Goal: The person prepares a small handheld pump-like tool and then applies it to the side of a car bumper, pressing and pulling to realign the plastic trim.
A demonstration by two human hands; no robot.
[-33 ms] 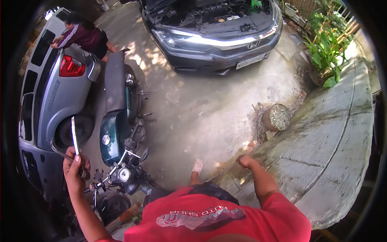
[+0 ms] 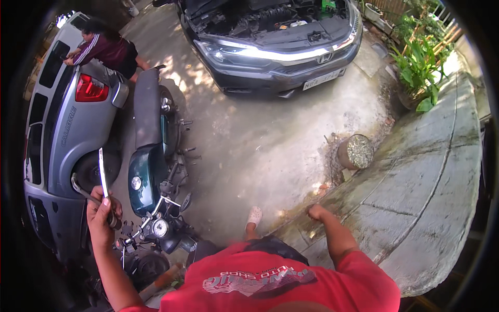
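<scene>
My left hand (image 2: 104, 209) is raised at the left, closed around metal tools. A thin, shiny flat metal strip (image 2: 103, 171) stands up between thumb and fingers. A darker rod with a bent end (image 2: 83, 190) juts out to the left from the same grip; its exact kind is not clear. Behind this hand are the rear wheel of a silver pickup and a green motorcycle (image 2: 143, 179). My right hand (image 2: 315, 211) hangs at the right with curled fingers, above the edge of a concrete slab. Nothing shows sticking out of it.
A dark car (image 2: 275, 67) with its hood up stands ahead. Beside the silver pickup (image 2: 78, 122), a person in a maroon jacket (image 2: 106, 52) leans on its side. A round concrete stump (image 2: 356, 152) and the sloped concrete slab (image 2: 416, 192) lie to the right, with plants (image 2: 418, 67) beyond.
My left hand has shifted slightly right with the metal strip and the bent rod. My right hand has barely moved.
</scene>
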